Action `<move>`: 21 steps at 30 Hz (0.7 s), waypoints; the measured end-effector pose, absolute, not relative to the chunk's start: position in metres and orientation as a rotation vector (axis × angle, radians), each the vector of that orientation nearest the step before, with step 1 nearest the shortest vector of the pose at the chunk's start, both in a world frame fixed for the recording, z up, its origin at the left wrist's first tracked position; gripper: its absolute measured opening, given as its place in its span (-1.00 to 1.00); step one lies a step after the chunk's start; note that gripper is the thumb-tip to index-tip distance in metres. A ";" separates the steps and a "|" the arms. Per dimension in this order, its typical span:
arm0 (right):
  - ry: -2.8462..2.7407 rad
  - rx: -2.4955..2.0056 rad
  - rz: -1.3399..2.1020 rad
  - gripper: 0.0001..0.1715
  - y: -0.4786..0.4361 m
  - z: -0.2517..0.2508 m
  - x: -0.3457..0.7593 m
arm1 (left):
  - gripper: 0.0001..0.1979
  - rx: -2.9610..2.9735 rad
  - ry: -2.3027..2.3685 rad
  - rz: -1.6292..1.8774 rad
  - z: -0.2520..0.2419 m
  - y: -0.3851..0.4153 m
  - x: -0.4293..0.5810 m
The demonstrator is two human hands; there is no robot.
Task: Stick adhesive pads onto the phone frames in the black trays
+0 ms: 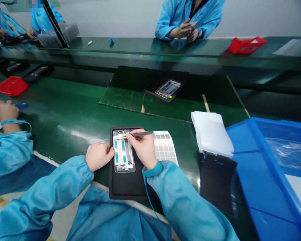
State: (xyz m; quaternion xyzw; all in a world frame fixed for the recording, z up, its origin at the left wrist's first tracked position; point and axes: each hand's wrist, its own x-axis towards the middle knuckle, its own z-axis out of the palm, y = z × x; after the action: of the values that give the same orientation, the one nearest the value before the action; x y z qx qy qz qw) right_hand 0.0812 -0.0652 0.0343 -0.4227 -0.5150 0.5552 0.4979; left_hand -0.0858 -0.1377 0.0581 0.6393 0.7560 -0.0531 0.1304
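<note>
A phone frame [120, 152] with blue strips and bare inner parts lies on a black tray [126, 185] at the bench's front edge. My right hand [144, 149] grips dark tweezers [142, 133], their tips over the upper part of the phone frame. At the left side of the frame, my left hand [98, 156] is closed, its thumb and fingertips by the edge; whether it pinches anything is hidden. A sheet of grey rectangular stickers [164, 145] lies partly under my right forearm, beside the tray.
To the right are white sheets [210, 130], a black sheet [217, 180] and a blue bin [256, 174]. Another phone frame [168, 88] sits on a tray ahead. A red bin [12, 86] and a co-worker's hand [8, 112] are left; a person [189, 20] sits opposite.
</note>
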 end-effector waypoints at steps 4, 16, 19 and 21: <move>-1.118 -0.919 1.099 -0.81 -0.067 0.039 0.083 | -0.62 1.853 2.269 -0.269 0.064 -0.129 -0.098; -1.429 -0.845 1.126 -0.90 -0.078 0.011 0.068 | -0.60 1.481 2.679 -0.855 0.128 -0.062 -0.267; -1.477 -0.899 1.143 -0.91 -0.077 0.009 0.067 | -0.60 1.563 2.823 -0.667 0.137 -0.026 -0.238; -1.502 -0.938 1.145 -0.92 -0.077 0.008 0.067 | -0.63 1.816 2.695 -0.452 0.132 0.003 -0.194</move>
State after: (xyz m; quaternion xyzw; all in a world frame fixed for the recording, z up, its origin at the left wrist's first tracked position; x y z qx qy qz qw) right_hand 0.0673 -0.0772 0.0083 -0.3867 -0.6194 0.4722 0.4937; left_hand -0.1944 0.0030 0.1321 0.5522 0.8193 -0.1375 -0.0697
